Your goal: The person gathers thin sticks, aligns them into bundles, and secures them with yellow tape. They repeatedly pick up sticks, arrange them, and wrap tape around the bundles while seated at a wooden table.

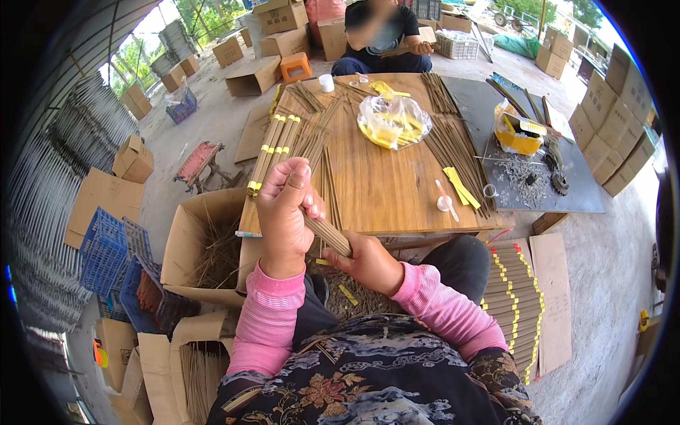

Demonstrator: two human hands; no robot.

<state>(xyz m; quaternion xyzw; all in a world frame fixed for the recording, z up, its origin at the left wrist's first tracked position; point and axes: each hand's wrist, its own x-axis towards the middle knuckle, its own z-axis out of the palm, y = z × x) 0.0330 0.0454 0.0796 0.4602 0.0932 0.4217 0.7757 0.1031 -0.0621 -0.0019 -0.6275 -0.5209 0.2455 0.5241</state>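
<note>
A bundle of thin brown incense sticks (328, 235) slants between my two hands, above the near edge of the wooden table (375, 191). My left hand (287, 209) is closed around its upper left end, thumb raised and fingers curled. Around the lower right end, my right hand (372, 262) is closed too, its thumb along the sticks. Just beyond my left hand, several finished bundles (268, 152) with yellow bands lie side by side. Loose sticks (327, 188) are spread beside them on the tabletop.
A clear plastic bag (394, 120) of yellow strips lies mid-table, with loose yellow strips (462, 187) to its right. An open carton (205, 244) stands left of my knees. Banded bundles (513, 297) lie on the floor at right. A person (382, 39) sits across the table.
</note>
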